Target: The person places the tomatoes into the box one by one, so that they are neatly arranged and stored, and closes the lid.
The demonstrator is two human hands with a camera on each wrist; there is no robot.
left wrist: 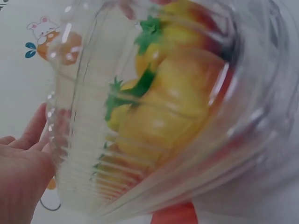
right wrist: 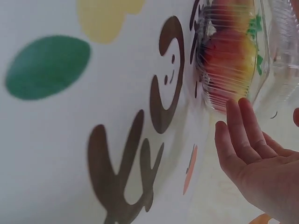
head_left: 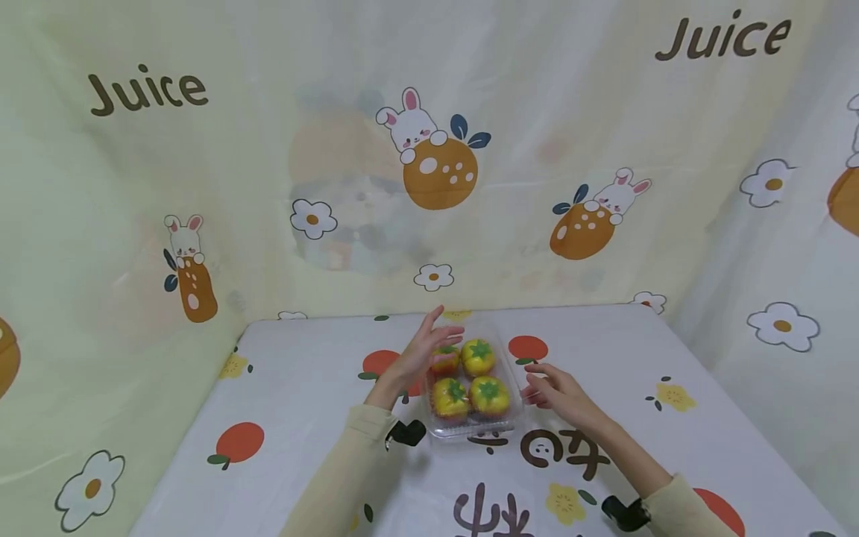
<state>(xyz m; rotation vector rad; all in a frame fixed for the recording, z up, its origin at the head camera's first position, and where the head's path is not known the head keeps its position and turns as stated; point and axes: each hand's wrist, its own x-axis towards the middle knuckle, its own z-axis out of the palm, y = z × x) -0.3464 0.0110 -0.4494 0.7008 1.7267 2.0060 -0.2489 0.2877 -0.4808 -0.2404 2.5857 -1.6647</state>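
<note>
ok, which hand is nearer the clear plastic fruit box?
Left. The left hand lies against the far-left side of the clear plastic fruit box, its fingers touching the wall. The right hand hovers just off the box's right side, fingers straight, apparently not touching.

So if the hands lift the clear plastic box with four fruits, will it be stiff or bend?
The clear ribbed plastic clamshell box looks thin, so it would probably flex or crackle when squeezed. The four yellow-red fruits with green tops fill it closely, so they likely cannot roll much. Its glossy walls may be slippery, so support from both sides seems safer.
</note>
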